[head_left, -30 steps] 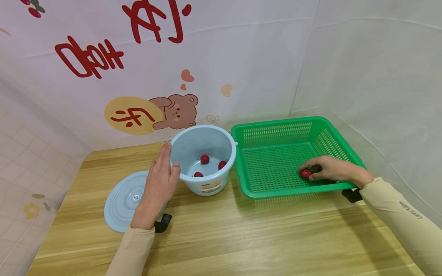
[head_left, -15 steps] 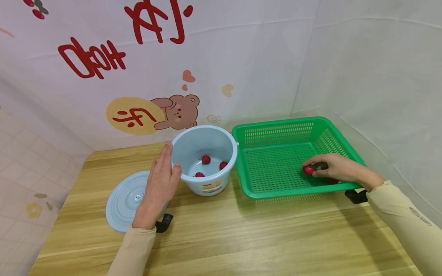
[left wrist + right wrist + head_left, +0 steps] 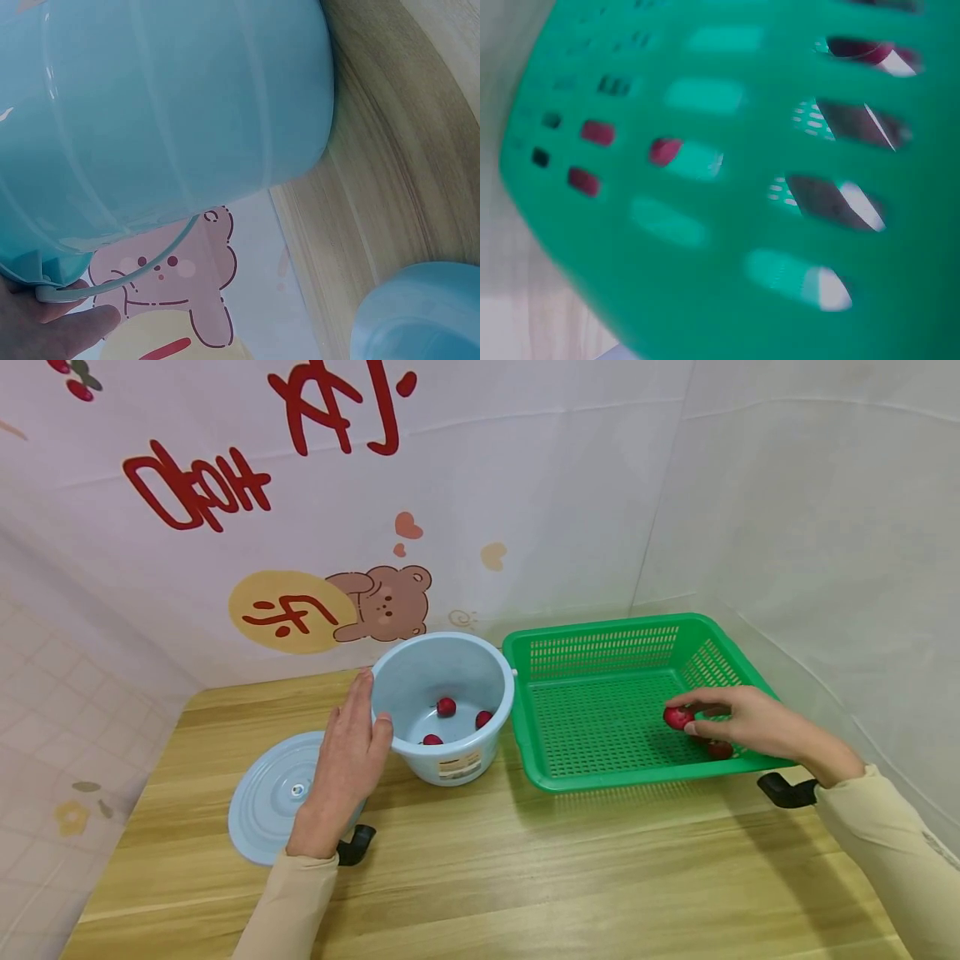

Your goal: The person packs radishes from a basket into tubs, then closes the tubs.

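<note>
My right hand pinches a round red radish between thumb and fingertips, over the floor of the green basket. Another radish lies below that hand near the basket's front wall. Red patches of radish show through the basket's slots in the right wrist view. With its fingers straight, my left hand rests against the left rim of the light blue bucket. In the left wrist view its fingertips are at the rim beside the bucket's handle. Inside the bucket lie radishes.
A light blue lid lies on the wooden table, partly under my left hand. The basket stands right beside the bucket. Behind them hangs a white printed sheet, and a pale sheet borders the right side.
My right hand has lifted the radish and drawn it slightly up and right, which uncovers the radish below it. My left hand stays against the bucket.
</note>
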Tool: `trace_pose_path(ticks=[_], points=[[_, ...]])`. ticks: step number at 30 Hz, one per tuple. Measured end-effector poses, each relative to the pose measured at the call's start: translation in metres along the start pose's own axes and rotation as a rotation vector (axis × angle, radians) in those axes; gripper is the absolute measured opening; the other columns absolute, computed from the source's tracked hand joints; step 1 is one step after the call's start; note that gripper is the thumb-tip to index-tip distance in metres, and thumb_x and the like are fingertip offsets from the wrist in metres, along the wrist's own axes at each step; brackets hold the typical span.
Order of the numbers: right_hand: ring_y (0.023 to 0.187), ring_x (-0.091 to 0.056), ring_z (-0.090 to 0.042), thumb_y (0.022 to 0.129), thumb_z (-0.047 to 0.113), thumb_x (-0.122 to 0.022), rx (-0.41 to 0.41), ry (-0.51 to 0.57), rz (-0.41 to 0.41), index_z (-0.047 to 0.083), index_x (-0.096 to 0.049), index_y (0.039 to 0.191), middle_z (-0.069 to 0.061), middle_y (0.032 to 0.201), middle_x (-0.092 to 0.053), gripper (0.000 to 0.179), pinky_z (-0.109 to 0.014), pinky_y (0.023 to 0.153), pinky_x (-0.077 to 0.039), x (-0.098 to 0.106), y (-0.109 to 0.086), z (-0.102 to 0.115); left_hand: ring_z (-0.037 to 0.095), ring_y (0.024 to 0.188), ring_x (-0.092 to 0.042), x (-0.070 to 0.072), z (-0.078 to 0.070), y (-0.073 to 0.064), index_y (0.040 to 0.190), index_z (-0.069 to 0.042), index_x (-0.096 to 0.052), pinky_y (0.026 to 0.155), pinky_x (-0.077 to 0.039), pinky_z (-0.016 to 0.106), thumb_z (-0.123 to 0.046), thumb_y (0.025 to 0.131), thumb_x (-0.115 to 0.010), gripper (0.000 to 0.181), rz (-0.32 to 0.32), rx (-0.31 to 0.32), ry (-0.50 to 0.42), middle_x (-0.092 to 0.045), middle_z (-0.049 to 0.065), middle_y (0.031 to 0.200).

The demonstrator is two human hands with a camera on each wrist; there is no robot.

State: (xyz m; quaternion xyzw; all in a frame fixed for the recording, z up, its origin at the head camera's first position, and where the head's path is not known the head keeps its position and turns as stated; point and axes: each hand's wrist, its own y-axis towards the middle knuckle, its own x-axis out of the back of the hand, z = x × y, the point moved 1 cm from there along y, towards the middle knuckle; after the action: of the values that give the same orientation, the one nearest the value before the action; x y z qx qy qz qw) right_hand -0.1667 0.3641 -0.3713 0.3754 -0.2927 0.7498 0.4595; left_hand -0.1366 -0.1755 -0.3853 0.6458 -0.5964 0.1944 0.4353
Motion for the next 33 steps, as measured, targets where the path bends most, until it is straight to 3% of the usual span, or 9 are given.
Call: trace_pose_path(ticks=[8,15,25,31,33], points=[[0.11,-0.059,0.004,0.1,0.024,-0.07,0.069,0.036,-0.097,0.024,-0.068,0.138,0.004,0.122,-0.072,0.038,-0.02,0.087,-0.05,0.003,-0.011,0.015,0.039,0.152,-0.03,0.001,0.0,-0.001,0.161,0.002,-0.027,0.12,-0.017,0.068,-0.028,0.104,-0.037,0.065,-0.002,0.004,0.003,-0.025,0.016,0.169],[0.111,-0.059,0.007,0.099,0.025,-0.071,0.016,0.087,-0.171,0.029,-0.068,0.137,0.006,0.126,-0.07,0.038,-0.011,0.085,-0.045,0.005,-0.018,0.03,0.039,0.152,-0.031,0.001,0.001,-0.002,0.161,0.002,-0.027,0.12,-0.017,0.069,-0.028,0.105,-0.037,0.065,-0.002,0.0,0.004,-0.026,0.016,0.169],[0.106,-0.062,-0.001,0.1,0.024,-0.07,0.002,0.141,-0.227,0.029,-0.067,0.137,0.008,0.128,-0.067,0.037,-0.013,0.081,-0.045,0.004,-0.022,0.046,0.039,0.152,-0.03,0.002,0.001,-0.002,0.162,0.001,-0.025,0.12,-0.017,0.068,-0.029,0.105,-0.037,0.066,0.004,0.005,0.004,-0.025,0.016,0.169],[0.077,-0.069,-0.021,0.101,0.024,-0.069,-0.016,0.245,-0.234,0.027,-0.065,0.138,0.005,0.127,-0.065,0.038,-0.025,0.069,-0.052,0.002,-0.022,0.06,0.037,0.154,-0.027,0.002,0.0,0.0,0.163,0.0,-0.025,0.12,-0.017,0.068,-0.031,0.105,-0.037,0.066,0.016,0.015,0.01,-0.024,0.014,0.17],[0.075,-0.069,-0.023,0.101,0.025,-0.07,-0.018,0.256,-0.243,0.027,-0.065,0.139,0.005,0.128,-0.064,0.038,-0.028,0.065,-0.053,0.001,-0.023,0.065,0.036,0.155,-0.025,0.003,0.0,0.0,0.163,0.0,-0.025,0.121,-0.016,0.067,-0.031,0.105,-0.038,0.067,0.024,0.018,0.016,-0.024,0.014,0.17]])
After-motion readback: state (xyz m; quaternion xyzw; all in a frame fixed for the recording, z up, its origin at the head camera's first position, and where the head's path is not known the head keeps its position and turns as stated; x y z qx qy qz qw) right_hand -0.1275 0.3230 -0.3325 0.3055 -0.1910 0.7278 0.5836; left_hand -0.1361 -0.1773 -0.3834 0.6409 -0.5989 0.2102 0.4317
